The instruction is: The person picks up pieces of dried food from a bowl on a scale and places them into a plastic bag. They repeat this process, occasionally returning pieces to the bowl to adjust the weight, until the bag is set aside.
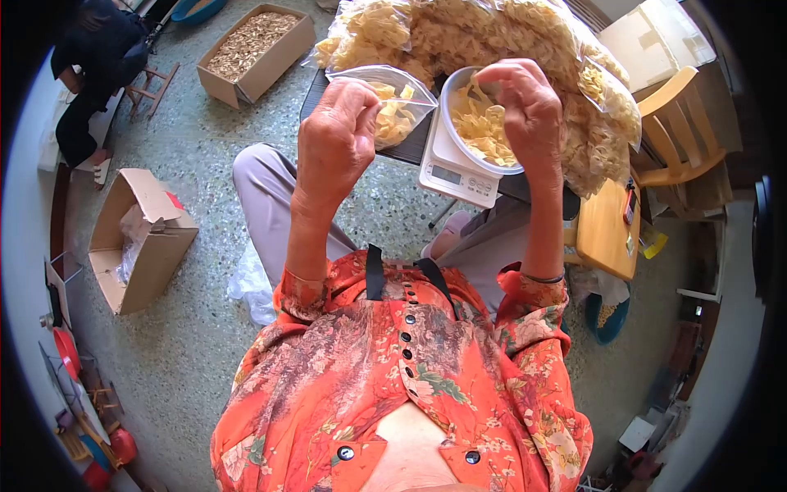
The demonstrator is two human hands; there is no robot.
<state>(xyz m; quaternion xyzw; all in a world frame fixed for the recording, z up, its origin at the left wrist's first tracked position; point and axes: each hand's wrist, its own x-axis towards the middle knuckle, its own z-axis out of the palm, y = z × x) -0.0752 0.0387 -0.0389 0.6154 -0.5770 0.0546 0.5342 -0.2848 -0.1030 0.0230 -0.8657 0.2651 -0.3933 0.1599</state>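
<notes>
My left hand (338, 135) pinches the top edge of a clear zip bag (410, 92), which holds some pale yellow dried slices (392, 127). Over the right side of a white bowl (448, 111) is my right hand (526, 107), its fingers curled toward the inside; what they grip, if anything, is hidden. More yellow dried slices (485, 135) lie in the bowl. The bowl stands on a white digital kitchen scale (463, 182), whose display faces me. The bag is just left of the bowl, at the dark table's edge.
Filled clear bags of dried slices (492, 33) are heaped behind the bowl. A wooden chair (676, 131) and a wooden stool (607, 230) stand at right. On the floor at left are an open carton (152, 254) and a box of brownish pieces (254, 45). Another person (98, 57) sits far left.
</notes>
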